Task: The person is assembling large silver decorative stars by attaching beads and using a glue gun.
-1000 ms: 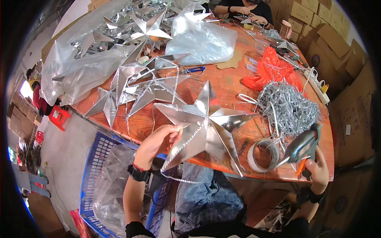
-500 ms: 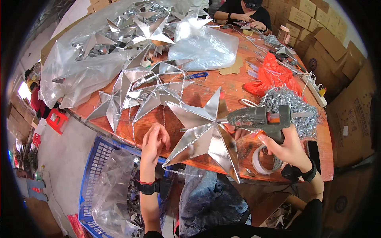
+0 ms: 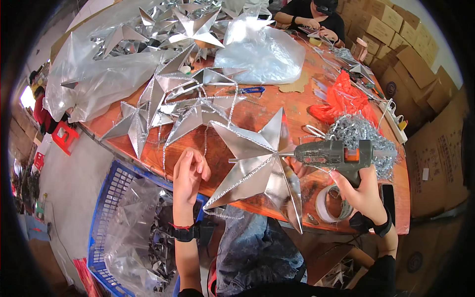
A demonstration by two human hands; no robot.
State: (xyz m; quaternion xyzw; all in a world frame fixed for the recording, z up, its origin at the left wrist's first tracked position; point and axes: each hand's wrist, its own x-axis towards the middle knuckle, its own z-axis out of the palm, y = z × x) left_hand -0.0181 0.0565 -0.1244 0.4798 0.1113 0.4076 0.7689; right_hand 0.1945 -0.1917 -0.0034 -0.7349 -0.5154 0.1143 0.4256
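A large silver foil star (image 3: 257, 166) lies at the near edge of the orange table (image 3: 257, 106), one point hanging over the edge. My right hand (image 3: 363, 193) grips a grey hot glue gun (image 3: 331, 153) with an orange trigger, its nozzle aimed left at the star's centre ridge. My left hand (image 3: 188, 178) hovers just left of the star with fingers loosely curled, holding nothing I can make out. A thin silver bead trim runs along the star's lower edges.
Finished silver stars (image 3: 183, 106) and clear plastic bags (image 3: 106, 79) cover the table's left and far side. Silver tinsel (image 3: 358, 136), a red bag (image 3: 341, 96) and a tape roll (image 3: 329, 205) sit to the right. A blue crate (image 3: 116, 213) stands below left. Another person (image 3: 311, 15) works at the far end.
My right hand has brought the glue gun from the table's right edge over to the star. My left hand has let go of the star and drawn slightly left.
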